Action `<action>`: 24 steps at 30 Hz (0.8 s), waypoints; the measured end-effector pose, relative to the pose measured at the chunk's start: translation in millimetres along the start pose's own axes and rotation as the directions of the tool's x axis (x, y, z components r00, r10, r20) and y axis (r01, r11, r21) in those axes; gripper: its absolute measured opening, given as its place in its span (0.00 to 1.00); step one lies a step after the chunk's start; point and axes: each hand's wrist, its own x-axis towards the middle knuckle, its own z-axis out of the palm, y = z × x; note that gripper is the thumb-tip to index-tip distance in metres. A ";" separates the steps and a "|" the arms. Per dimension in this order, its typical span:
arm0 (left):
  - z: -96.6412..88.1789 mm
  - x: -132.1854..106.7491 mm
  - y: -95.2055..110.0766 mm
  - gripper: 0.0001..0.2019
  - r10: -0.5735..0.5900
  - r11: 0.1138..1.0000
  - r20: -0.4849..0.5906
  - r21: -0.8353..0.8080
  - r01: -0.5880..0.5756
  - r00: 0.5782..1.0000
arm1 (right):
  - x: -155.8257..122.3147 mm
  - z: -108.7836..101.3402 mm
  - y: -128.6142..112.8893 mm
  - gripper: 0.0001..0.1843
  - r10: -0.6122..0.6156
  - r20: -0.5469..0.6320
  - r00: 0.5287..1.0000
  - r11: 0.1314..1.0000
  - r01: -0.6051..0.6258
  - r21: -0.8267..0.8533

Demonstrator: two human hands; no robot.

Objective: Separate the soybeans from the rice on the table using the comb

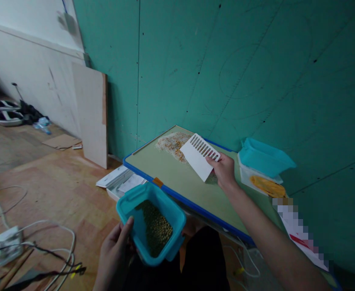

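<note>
My left hand [117,246] grips the left side of a turquoise plastic container [128,202], its thumb on the rim. Small dark green grains and round yellowish beans [162,228] lie inside, gathered toward the right. The container is in front of the table's near edge, above my lap. In my right hand [225,169] is a white slotted plastic scraper [197,159], pinched near its slotted edge and tilted above the table. Behind its left end a pile of pale grains mixed with orange-yellow beans [173,144] spreads on the table. A small dark green patch [213,178] shows under my right hand.
The pale green table [177,178] has a blue edge and stands against a green wall. At its right are another turquoise container [264,158], an orange-yellow cloth-like item [268,186] and white papers. A board [89,117] leans at left; cables and a power strip [7,244] lie on the floor.
</note>
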 end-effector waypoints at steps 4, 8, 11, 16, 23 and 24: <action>-1.4 1.7 -0.4 0.24 0.005 1.000 0.004 0.015 -0.005 1.000 | 11.0 4.4 3.9 0.17 -0.025 -0.004 1.000 1.000 0.025 0.006; -3.3 3.3 -0.3 0.25 0.006 0.999 0.018 0.032 -0.007 1.000 | 25.6 16.1 5.4 0.18 0.010 0.040 0.999 1.000 -0.010 -0.002; -5.6 6.0 -1.9 0.24 0.003 0.999 0.033 0.034 -0.004 0.999 | 33.3 22.8 3.4 0.19 0.038 0.086 0.996 0.999 -0.039 0.008; -7.2 8.7 -4.3 0.25 -0.004 1.000 0.019 0.023 0.004 1.000 | 33.9 23.5 -2.2 0.18 0.068 0.111 0.991 0.995 -0.076 0.064; -1.9 2.0 -1.5 0.24 0.042 0.999 -0.021 0.026 -0.041 0.999 | 31.2 22.6 -7.5 0.20 0.095 0.142 0.985 0.986 -0.113 0.119; -1.7 1.8 -1.1 0.24 0.041 0.999 -0.026 0.022 -0.041 0.999 | 32.1 23.3 -8.0 0.20 0.093 0.145 0.985 0.987 -0.111 0.120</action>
